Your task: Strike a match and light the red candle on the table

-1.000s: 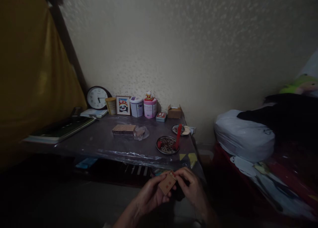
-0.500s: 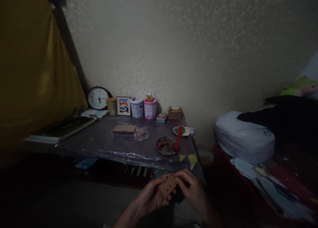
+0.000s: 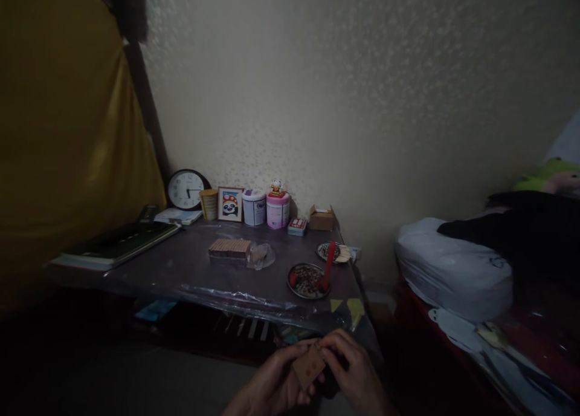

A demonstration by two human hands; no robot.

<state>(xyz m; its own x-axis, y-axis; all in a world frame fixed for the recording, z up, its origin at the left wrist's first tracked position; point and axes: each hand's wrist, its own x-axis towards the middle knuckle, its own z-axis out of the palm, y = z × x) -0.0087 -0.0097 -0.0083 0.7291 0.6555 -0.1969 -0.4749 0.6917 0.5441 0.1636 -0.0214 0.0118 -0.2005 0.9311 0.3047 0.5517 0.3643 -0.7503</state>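
Observation:
Low in the head view, below the table's front edge, my left hand [image 3: 284, 377] grips a small brown cardboard matchbox [image 3: 309, 366] with two dark reddish marks on its face. The box is tilted, its marked side towards me. At its upper right end, the thumb and forefinger of my right hand [image 3: 351, 367] are pinched together against the box. These fingers cover that end, so its contents cannot be made out.
On the plastic-covered table [image 3: 181, 277] lie a row of packed brown boxes [image 3: 229, 250] and a round dish [image 3: 308, 281] with a red spoon [image 3: 330, 265]. Behind are a second dish [image 3: 327, 251], tubs [image 3: 254, 208] and a clock [image 3: 185, 190]. A white bag [image 3: 453, 268] sits at right.
The view has tilted up slightly, so the table things appear lower. Red tips seen at the matchbox's upper end before are now hidden by my right fingers. Both hands stay together on the box.

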